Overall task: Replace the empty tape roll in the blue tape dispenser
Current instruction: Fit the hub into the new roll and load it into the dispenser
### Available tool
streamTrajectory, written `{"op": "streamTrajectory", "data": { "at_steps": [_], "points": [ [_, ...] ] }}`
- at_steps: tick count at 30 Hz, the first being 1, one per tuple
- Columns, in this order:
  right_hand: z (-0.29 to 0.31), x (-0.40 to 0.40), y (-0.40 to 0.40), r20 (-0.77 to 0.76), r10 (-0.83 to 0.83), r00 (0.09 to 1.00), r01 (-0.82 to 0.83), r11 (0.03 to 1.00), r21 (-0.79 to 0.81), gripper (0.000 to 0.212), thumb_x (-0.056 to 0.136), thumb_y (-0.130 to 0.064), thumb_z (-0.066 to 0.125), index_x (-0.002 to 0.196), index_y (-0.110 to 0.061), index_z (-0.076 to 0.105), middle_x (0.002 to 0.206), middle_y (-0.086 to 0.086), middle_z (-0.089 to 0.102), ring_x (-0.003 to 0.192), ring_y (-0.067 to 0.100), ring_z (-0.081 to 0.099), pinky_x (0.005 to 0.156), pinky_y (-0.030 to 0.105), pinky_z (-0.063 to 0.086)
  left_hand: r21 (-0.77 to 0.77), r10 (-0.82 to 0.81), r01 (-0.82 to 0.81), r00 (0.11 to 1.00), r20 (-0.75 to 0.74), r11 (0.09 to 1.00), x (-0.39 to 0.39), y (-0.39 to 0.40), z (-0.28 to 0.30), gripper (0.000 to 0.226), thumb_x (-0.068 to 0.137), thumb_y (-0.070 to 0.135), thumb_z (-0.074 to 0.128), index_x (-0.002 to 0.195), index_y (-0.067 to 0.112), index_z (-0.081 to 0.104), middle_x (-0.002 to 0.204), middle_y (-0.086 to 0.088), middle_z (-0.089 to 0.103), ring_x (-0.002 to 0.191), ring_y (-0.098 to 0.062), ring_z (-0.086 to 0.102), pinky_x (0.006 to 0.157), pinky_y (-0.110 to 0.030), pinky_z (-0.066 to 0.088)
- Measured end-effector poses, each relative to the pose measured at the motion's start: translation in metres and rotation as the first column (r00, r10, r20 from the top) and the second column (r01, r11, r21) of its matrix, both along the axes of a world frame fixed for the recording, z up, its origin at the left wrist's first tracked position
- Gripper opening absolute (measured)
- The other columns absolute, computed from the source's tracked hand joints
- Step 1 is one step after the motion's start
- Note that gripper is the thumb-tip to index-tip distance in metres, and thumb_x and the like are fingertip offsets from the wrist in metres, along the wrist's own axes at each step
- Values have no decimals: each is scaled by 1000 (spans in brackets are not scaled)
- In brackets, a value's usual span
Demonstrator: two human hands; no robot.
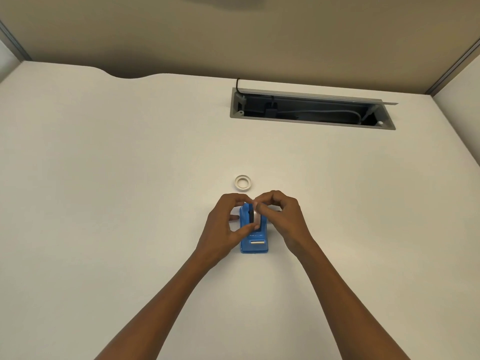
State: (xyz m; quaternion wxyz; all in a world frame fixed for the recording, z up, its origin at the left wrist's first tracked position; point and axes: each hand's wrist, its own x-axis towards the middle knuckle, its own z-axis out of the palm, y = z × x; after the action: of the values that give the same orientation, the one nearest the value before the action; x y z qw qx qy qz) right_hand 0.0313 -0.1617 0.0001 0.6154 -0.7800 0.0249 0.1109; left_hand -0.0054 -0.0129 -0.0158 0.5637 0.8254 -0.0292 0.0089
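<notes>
The blue tape dispenser [254, 242] stands on the white desk [117, 178], its cutter end toward me. My left hand [227, 220] wraps its left side, thumb across the blue body. My right hand [279, 211] pinches a tape roll [257, 216] seated in the dispenser's slot next to a black hub [251, 215]; fingers hide most of the roll. A white ring, an empty tape core [243, 182], lies flat on the desk just beyond my hands.
An open grey cable hatch [311, 110] with cables inside is set into the desk at the back right. Beige partition walls [233, 35] close off the desk's far side and right side.
</notes>
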Motion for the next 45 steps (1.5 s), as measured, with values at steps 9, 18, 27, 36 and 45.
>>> {"op": "streamTrajectory", "data": {
  "at_steps": [9,18,27,36,45],
  "points": [
    [0,-11,-17,130,65,989,-71,997,41,16,89,-8,56,96,-15,69,108,0,66,97,0,59,75,12,48,25,-7,6,999,42,1000,3,0,3,25,75,42,64,99,38,56,105,24,51,101,-3,53,84,-34,55],
    [-6,-14,-18,244,144,959,-119,986,-114,29,79,-13,52,99,-21,70,108,-11,58,105,0,54,74,10,48,-20,0,1,1000,24,1000,-1,-3,4,34,74,40,65,101,50,46,107,24,51,103,-2,54,81,-17,52],
    [-5,-8,-16,171,181,969,-162,980,-118,23,82,-10,64,101,-23,68,109,-4,60,101,4,57,72,17,50,-71,6,-6,1000,8,997,0,-2,3,38,71,38,68,100,49,45,106,24,51,101,5,52,79,-9,49],
    [-5,-2,-8,22,66,998,-66,998,-13,14,79,-11,67,93,-12,69,104,8,66,101,22,60,84,33,50,-78,-37,39,999,25,996,0,2,1,39,75,24,72,102,44,52,108,21,50,101,7,51,75,-4,46],
    [-2,-3,-6,26,32,999,-33,998,49,17,86,-21,62,102,-19,66,106,0,67,94,14,61,76,27,53,-31,-28,29,999,33,999,2,2,-2,38,75,29,70,104,47,52,108,16,50,100,11,51,74,-3,47]
  ]
}}
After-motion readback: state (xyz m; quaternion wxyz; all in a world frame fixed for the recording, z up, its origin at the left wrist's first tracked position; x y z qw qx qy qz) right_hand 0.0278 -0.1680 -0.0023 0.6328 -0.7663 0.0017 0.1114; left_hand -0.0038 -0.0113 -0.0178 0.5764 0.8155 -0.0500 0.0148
